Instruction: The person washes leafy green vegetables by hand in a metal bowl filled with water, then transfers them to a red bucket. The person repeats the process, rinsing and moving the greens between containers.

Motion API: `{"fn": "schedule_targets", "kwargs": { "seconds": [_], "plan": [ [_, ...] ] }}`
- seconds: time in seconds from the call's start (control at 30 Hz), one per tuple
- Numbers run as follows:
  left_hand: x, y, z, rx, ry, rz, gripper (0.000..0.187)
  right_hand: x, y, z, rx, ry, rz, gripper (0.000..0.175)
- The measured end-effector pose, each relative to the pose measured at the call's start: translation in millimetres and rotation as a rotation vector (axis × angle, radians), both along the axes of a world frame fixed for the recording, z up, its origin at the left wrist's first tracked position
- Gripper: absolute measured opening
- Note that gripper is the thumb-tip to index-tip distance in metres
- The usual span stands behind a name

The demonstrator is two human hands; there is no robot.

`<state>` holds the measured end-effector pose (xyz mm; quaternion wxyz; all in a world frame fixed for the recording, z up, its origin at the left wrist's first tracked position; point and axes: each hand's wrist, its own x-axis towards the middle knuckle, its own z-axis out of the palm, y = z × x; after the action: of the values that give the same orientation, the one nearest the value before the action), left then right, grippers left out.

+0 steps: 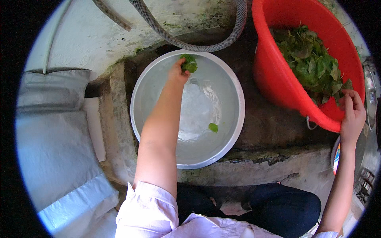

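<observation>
A round metal basin (229,139) holding clear water lies in front of me. Over its far rim side, my left hand (179,72) grips a small bunch of green leaves (189,64). One loose leaf (213,127) floats on the water nearer to me. To the right, a large red plastic tub (275,74) is tilted and contains a heap of leafy greens (312,64). My right hand (352,108) is at the tub's near right rim, its fingers pinched on a leaf (347,84) at the edge of the heap.
A braided clear hose (184,44) loops above the basin's far rim, against a stained wall (83,35). A low concrete ledge (238,174) runs between the basin and my knees. Silvery sheeting (59,139) covers something at left. Metal ware (370,98) stands at the far right.
</observation>
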<state>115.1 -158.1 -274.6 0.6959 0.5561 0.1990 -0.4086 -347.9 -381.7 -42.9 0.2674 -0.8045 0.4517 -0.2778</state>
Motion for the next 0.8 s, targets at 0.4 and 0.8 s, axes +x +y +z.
{"fn": "schedule_targets", "kwargs": {
  "seconds": [0.4, 0.8],
  "plan": [
    [-141, 75, 8, 0.163, -0.063, -0.944, 0.015, 3, -3, -1, -0.074, 0.020, 0.008, 0.023],
    [-200, 74, 74, 0.103, 0.236, -0.876, 0.014, 14, 5, 5, -0.129, 0.088, -0.090, 0.026]
  ]
}}
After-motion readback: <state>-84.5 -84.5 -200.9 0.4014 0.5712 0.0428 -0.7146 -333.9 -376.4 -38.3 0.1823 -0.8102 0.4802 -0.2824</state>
